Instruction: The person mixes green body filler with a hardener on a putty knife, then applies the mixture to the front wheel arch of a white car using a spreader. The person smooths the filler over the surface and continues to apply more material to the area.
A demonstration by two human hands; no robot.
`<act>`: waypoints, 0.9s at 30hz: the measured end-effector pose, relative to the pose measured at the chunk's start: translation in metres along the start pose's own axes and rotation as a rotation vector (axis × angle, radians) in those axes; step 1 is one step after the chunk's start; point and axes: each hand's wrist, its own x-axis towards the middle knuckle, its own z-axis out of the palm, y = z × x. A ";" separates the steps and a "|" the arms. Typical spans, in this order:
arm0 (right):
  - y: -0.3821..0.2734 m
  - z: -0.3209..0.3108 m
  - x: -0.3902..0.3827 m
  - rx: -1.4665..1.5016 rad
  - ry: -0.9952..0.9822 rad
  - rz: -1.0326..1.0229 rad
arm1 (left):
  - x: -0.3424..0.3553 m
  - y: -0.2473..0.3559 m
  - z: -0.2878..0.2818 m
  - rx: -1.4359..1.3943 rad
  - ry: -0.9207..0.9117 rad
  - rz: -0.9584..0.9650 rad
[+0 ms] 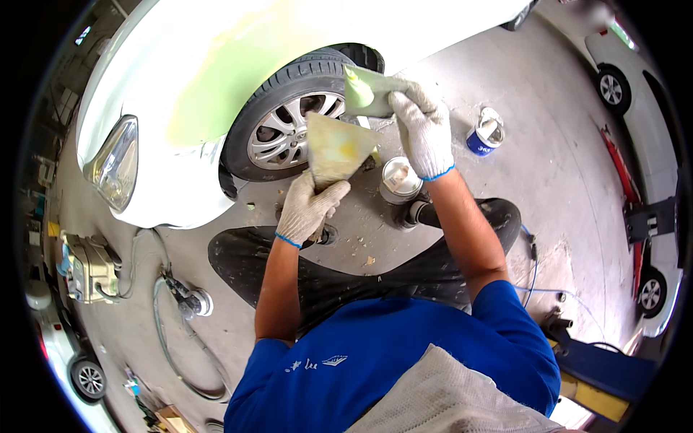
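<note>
My left hand [307,207], in a knitted white glove with a blue cuff, is closed round the handle end of a wide putty knife [338,148] smeared with yellowish filler. Higher and to the right, my right hand [424,130], gloved the same way, grips a flat spreader [366,92] with pale green filler along its left end. The two tools are close together in front of the wheel [292,133] of a white car. Over the wheel arch, the fender [216,90] carries a broad pale green patch.
An open can [401,180] stands between my feet, and a blue-and-white tub [485,133] is farther right. A sander [193,302] with its hose lies on the floor at left, near a boxy machine [90,267]. Other cars and a red lift arm [621,166] flank the space.
</note>
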 end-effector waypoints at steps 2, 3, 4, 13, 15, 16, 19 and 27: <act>-0.003 0.005 -0.007 -0.028 -0.144 0.015 | 0.003 0.004 0.001 0.066 0.053 0.028; 0.000 0.006 -0.009 -0.116 -0.129 0.043 | 0.005 0.006 0.000 0.083 0.073 0.061; -0.001 0.005 -0.006 -0.355 -0.199 -0.024 | 0.005 0.009 -0.001 0.101 0.092 0.093; 0.004 -0.009 -0.007 -0.383 0.026 0.106 | 0.005 0.000 0.006 0.133 0.327 0.396; 0.004 -0.002 -0.015 -0.110 0.164 0.404 | 0.016 -0.006 0.008 0.327 0.426 0.461; 0.000 0.011 -0.022 0.037 0.190 0.489 | 0.020 -0.005 0.010 0.495 0.486 0.487; 0.039 0.007 -0.025 0.403 -0.045 0.610 | 0.037 -0.021 0.014 0.771 0.632 0.824; 0.010 0.011 -0.009 0.283 0.052 0.513 | 0.031 -0.045 0.027 0.906 0.566 0.468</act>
